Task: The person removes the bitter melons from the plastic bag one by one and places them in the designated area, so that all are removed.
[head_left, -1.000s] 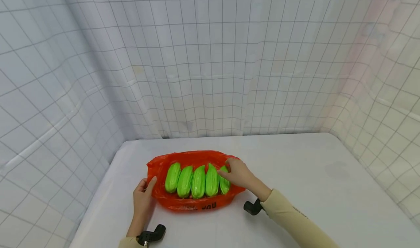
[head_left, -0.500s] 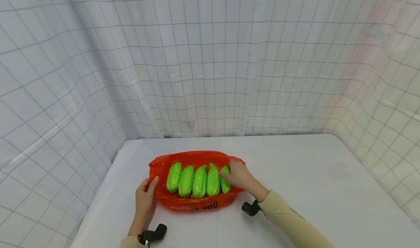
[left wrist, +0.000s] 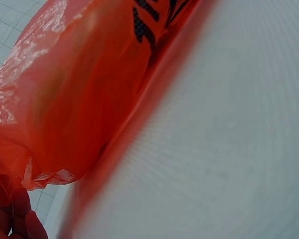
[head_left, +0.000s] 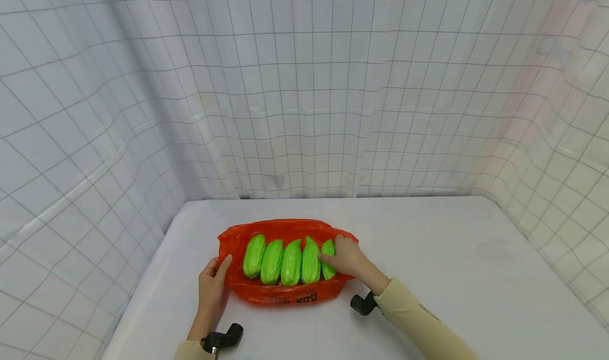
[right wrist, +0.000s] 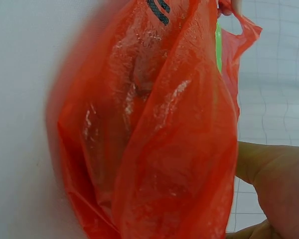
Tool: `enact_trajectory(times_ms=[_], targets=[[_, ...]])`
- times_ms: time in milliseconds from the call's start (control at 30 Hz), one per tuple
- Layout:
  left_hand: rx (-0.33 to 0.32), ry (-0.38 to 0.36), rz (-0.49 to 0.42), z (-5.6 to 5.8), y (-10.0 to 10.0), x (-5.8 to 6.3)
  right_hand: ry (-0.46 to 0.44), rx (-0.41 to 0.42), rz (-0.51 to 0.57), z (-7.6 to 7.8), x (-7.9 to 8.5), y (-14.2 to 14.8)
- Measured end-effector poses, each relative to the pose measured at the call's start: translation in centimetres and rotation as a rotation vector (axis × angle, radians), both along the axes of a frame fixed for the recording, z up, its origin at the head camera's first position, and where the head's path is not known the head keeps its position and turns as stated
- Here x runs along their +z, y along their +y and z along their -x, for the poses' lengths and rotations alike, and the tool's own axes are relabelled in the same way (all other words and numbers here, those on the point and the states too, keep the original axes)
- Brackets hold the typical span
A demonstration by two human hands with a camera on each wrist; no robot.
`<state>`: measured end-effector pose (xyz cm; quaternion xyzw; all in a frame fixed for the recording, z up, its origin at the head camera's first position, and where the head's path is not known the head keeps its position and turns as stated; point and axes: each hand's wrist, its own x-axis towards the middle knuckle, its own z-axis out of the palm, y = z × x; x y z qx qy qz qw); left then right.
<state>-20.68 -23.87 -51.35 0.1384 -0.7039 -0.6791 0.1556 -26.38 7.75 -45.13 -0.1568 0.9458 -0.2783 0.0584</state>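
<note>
An orange-red plastic bag (head_left: 266, 298) with black lettering lies on the table, its mouth spread upward. Several shiny bright green, elongated, ribbed vegetables (head_left: 292, 263) are lined up inside it. At the bag's left end, my left hand (head_left: 211, 288) pinches the rim, thumb over the inner side; the left wrist view shows its fingertips at the bunched plastic. My right hand (head_left: 349, 256) reaches over the right end and holds the rightmost green vegetable (head_left: 328, 267), thumb across its near left side, fingers along its far right. In the right wrist view, the bag hides most of this hand.
The bag rests on a white-covered table (head_left: 428, 243). White curtains with a dark grid (head_left: 295, 111) hang behind and on both sides. A black wrist camera (head_left: 363, 303) on the right arm sits close to the bag's near right side.
My right hand has lowered slightly over the rightmost green vegetable. My left hand keeps its pinch on the bag's rim. The whole head view has shifted a little.
</note>
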Motion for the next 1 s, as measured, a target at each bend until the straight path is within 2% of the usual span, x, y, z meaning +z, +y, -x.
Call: enact_trajectory(times_ms=[367,767,1000], targets=[[0.004,-0.011,-0.007,-0.25,0.17,0.2,-0.042,-0.009,0.027,-0.06,-0.47,0.2],[-0.013,-0.003,-0.003,-0.18,0.06,0.23,-0.079,-0.057,0.035,-0.01,-0.56,0.2],[-0.018,-0.008,-0.005,-0.26,0.12,0.34,-0.101,-0.06,0.078,-0.06,-0.78,0.44]])
